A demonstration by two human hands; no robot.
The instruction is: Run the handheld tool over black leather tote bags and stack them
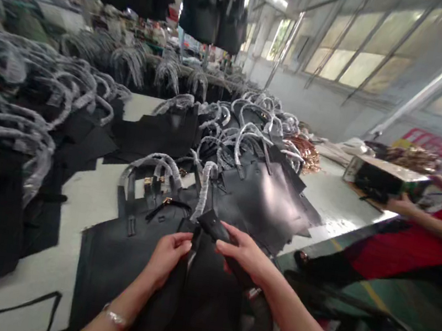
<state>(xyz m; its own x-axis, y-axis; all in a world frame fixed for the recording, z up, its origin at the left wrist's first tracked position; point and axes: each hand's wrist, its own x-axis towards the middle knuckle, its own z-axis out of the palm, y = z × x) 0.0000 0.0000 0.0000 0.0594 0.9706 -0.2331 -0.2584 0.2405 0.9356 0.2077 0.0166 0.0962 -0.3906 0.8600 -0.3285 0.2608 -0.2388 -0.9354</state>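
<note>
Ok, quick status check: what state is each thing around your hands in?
Left hand: closed on black leather tote bag
Right hand: pinching black leather tab
Black leather tote bag: held, folded upward
Black leather tab: pinched, raised
Curved plastic-wrapped bag handles: wrapped, upright

The person is wearing a chunky silver bracelet [116, 317] around the left wrist [132, 298], just behind the left hand [166, 260], while both forearms [296, 326] are showing bare beside the right hand [243, 253], and short, rounded fingernails [187, 245] are showing on the fingers.
</note>
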